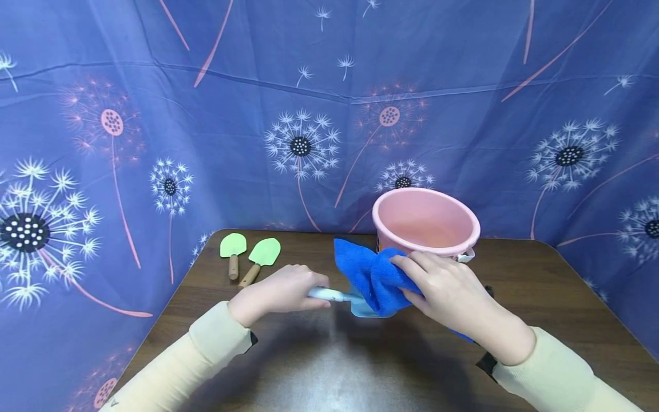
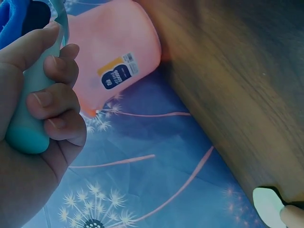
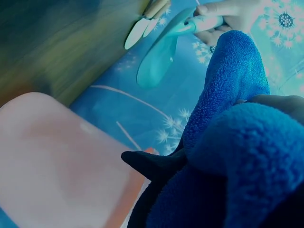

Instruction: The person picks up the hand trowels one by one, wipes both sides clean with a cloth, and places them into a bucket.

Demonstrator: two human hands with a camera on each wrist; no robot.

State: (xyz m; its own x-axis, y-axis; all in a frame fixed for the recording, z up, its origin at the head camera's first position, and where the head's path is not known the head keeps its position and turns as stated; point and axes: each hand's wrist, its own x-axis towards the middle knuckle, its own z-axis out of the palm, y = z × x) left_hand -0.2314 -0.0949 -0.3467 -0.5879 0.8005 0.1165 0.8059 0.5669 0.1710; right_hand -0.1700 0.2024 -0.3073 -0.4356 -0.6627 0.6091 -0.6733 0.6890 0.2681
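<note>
The step in hand looks like wiping the light-blue spatula, held near the middle of the surface. The left hand, at nine o'clock of its blade, has fingers curled round the handle; the right hand, at three o'clock, pinches a bunched blue cloth. The right wrist view shows a gap between cloth and blade. The next move probably calls for steadying the handle and bringing the cloth onto the blade, clear of the pink bucket at one o'clock.
</note>
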